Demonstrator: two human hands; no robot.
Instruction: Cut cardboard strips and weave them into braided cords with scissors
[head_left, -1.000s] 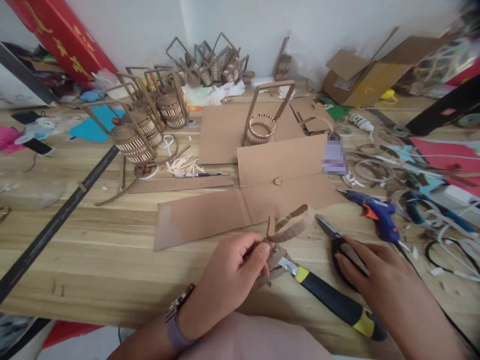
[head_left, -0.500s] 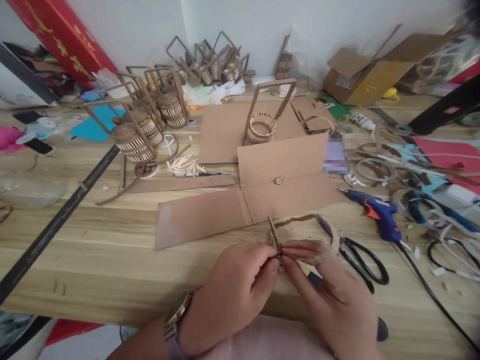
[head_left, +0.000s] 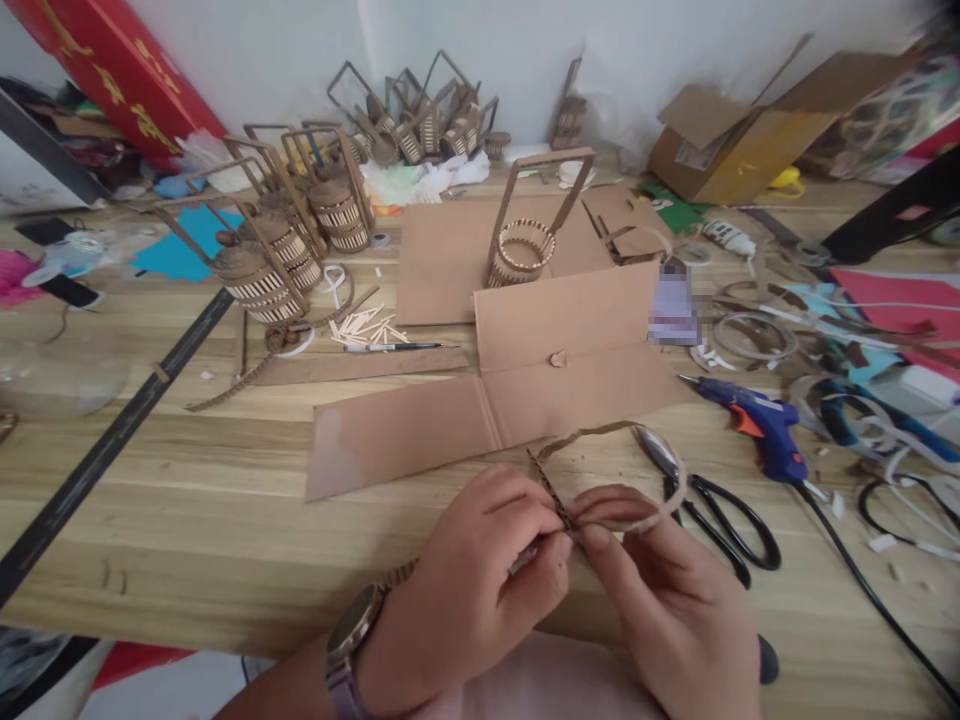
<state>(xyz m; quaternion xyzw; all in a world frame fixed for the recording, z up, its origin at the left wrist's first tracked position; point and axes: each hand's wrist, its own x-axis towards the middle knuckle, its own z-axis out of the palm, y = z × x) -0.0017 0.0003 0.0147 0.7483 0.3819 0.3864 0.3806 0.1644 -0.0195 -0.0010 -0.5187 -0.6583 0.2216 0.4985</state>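
Both hands meet near the table's front edge over a narrow corrugated cardboard strip. My left hand, with a watch on its wrist, pinches the strip between thumb and fingers. Thumb and fingertips of my right hand close on the same strip, just right of the left fingertips. A thin brown paper strip curls in a loop beyond the right hand. Its far side passes over the scissors, which lie with black handles toward me. Where the strips meet is hidden by my fingers.
A blue glue gun lies at right, its cord running to the front edge. Folded cardboard lies ahead, with a handled basket behind it. Several lidded baskets stand left, near small sticks. A long black bar crosses the left side.
My hands have shifted slightly; the pinched cardboard strip now leans more to the left. More of the curled paper strip shows above my right hand.
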